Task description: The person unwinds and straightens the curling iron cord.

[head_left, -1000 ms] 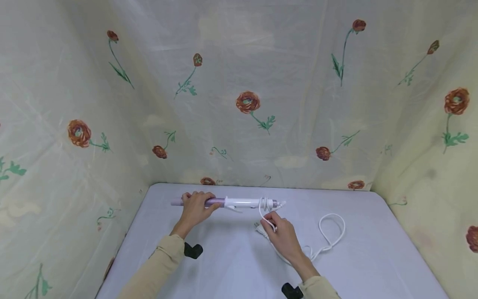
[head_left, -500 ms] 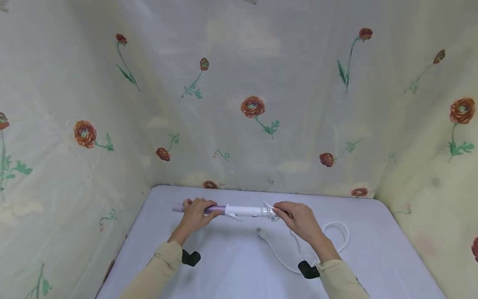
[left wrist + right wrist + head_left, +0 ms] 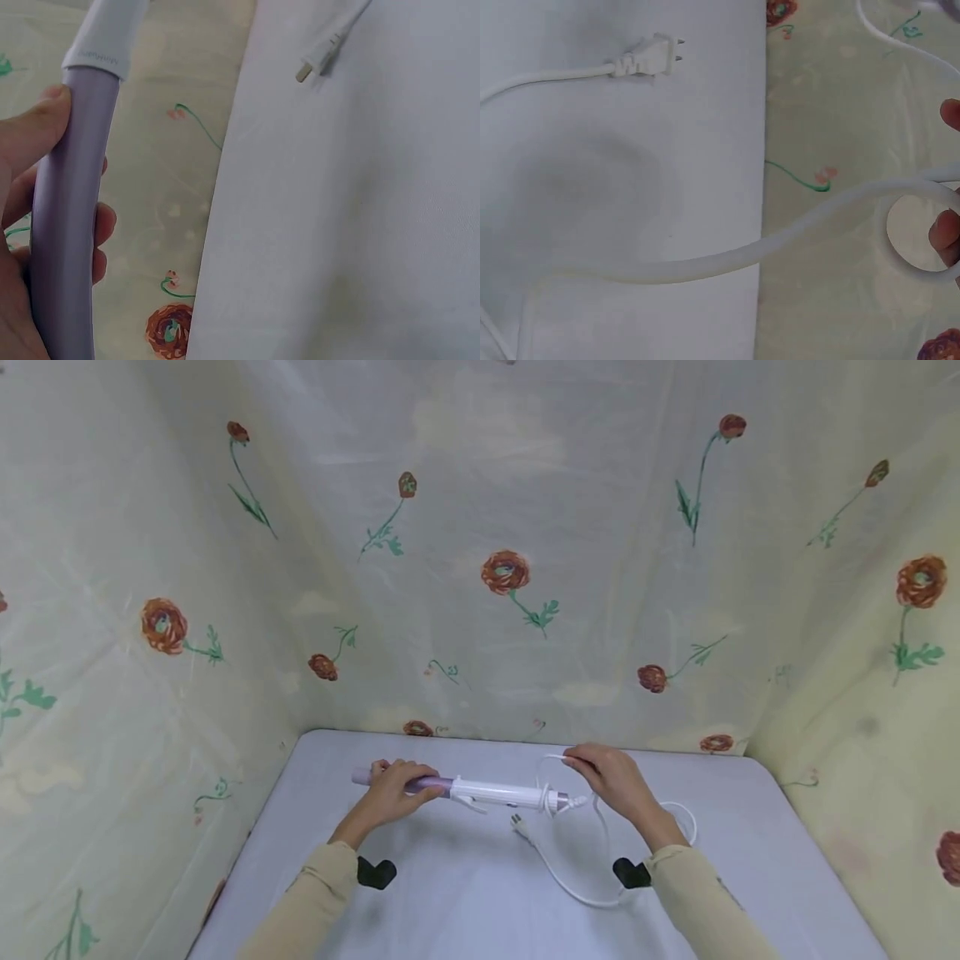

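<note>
A curling iron (image 3: 498, 793) with a purple barrel and a white handle is held roughly level over the table in the head view. My left hand (image 3: 393, 791) grips the barrel (image 3: 71, 202), thumb on one side and fingers round the other. At the handle's right end, a white power cord (image 3: 705, 266) loops round it. My right hand (image 3: 615, 781) pinches a stretch of this cord to the right of the handle. A loop of cord lies by the right fingertips (image 3: 946, 229) in the right wrist view. The cord's two-pin plug (image 3: 520, 824) lies below the handle.
More of the cord curves across the white table (image 3: 450, 910), partly behind my right forearm. Flower-printed sheeting (image 3: 585, 610) rises at the back and both sides. A dark wrist mount (image 3: 377, 873) hangs from the left sleeve, another (image 3: 632, 872) from the right.
My right hand has moved up and to the right from below the handle, drawing the cord with it. A wider loop now stands off the handle's end. The left hand keeps its grip.
</note>
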Demonstrator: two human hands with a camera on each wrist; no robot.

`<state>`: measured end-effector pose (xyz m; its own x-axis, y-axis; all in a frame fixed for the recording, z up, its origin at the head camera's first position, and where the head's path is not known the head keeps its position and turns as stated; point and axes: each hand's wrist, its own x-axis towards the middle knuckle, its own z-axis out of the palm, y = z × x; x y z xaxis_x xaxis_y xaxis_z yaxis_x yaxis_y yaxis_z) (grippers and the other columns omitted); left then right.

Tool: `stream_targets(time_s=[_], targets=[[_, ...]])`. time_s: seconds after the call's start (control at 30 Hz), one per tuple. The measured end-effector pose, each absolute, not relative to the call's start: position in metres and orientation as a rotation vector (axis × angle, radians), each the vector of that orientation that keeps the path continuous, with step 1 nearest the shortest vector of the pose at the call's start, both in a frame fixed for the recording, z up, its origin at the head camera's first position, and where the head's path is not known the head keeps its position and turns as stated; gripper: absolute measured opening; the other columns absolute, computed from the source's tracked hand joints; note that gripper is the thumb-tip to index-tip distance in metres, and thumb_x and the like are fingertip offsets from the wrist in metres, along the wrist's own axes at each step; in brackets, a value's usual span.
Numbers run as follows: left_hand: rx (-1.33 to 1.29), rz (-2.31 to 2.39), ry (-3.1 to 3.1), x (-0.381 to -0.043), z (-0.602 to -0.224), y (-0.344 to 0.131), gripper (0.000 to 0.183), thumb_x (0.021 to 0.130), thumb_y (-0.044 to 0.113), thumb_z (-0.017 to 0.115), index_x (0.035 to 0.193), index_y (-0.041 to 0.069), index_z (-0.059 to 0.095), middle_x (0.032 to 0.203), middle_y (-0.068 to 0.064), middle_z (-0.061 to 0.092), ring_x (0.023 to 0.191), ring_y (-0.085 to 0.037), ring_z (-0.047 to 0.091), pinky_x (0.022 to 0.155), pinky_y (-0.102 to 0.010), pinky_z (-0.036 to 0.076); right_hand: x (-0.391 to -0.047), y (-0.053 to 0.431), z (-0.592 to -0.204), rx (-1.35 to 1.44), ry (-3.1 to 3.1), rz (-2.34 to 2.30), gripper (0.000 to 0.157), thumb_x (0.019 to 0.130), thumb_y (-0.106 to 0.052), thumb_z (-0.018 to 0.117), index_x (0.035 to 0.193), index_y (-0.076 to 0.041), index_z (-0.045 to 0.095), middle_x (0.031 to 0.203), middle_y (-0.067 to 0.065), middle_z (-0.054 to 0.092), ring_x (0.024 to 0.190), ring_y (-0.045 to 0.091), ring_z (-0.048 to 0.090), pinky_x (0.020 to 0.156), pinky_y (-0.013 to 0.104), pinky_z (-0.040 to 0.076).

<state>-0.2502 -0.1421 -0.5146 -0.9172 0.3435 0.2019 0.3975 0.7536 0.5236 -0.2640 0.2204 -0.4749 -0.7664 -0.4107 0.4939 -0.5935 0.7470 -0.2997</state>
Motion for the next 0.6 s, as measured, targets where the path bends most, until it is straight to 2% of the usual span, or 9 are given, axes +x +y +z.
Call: stream_targets(time_s=[0.27,0.47,0.57,0.6], targets=[[-0.611,-1.019,-2.823,-0.249,-0.515,-0.143,0.036,0.077,0.056,0.054,0.103,0.032,0.060,0.103,0.012,0.063,0.093,-0.011,0.051,0.087,-0.042,0.016,-0.259,0.216,-0.505,0.748,-2.616,0.719,0.013,0.084,-0.016,0.059,0.096,-0.014,0.065,0.087,-0.005,0.062,0.077,0.012,0.059,0.068,0.032,0.047],[-0.531,-1.023,-2.797,-0.253,-0.513,-0.137,0.039,0.076,0.060,0.052,0.103,0.032,0.060,0.103,0.009,0.063,0.090,-0.013,0.051,0.083,-0.040,0.016,-0.248,0.204,-0.525,0.673,-2.698,0.778,0.007,0.084,-0.006,0.057,0.084,-0.012,0.057,0.076,-0.003,0.057,0.063,0.006,0.054,0.055,0.021,0.042],[-0.485,-1.013,-2.766,-0.255,-0.509,-0.133,0.040,0.076,0.060,0.053,0.103,0.031,0.061,0.101,0.007,0.064,0.087,-0.014,0.051,0.080,-0.039,0.016,-0.243,0.198,-0.532,0.631,-2.779,0.868,0.006,0.088,-0.009,0.052,0.088,-0.013,0.055,0.073,-0.004,0.058,0.061,0.006,0.055,0.052,0.018,0.041],[-0.473,-1.007,-2.754,-0.256,-0.507,-0.131,0.040,0.076,0.059,0.053,0.103,0.030,0.061,0.100,0.007,0.065,0.086,-0.014,0.051,0.079,-0.039,0.016,-0.241,0.196,-0.533,0.622,-2.799,0.891,0.009,0.089,-0.010,0.050,0.094,-0.014,0.055,0.073,-0.005,0.058,0.061,0.007,0.056,0.052,0.018,0.041]])
